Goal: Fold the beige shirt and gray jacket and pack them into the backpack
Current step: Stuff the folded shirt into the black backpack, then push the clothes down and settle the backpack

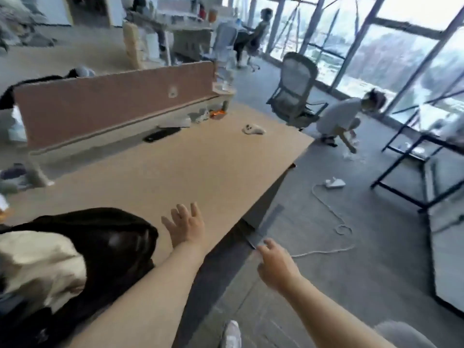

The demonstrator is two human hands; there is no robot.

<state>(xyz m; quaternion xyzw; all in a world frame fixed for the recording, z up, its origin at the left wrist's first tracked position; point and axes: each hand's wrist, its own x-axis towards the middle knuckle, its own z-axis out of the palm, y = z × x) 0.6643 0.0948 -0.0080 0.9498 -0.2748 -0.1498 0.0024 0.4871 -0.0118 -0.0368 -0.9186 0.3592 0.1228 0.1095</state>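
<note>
A black backpack (pixel 113 237) lies at the near left of the wooden table (pixel 200 167), its mouth toward me. Beige shirt fabric (pixel 40 262) bulges out of it. No gray jacket can be made out. My left hand (pixel 184 226) hovers over the table just right of the backpack, fingers spread, holding nothing. My right hand (pixel 275 264) is past the table's right edge, above the floor, fingers loosely apart and empty. The picture is blurred by motion.
A brown divider panel (pixel 113 104) stands along the table's far side, with a white controller (pixel 253 129) and a dark phone (pixel 160 135) on the tabletop. A white cable and power strip (pixel 335 183) lie on the floor. A person crouches by an office chair (pixel 296 89).
</note>
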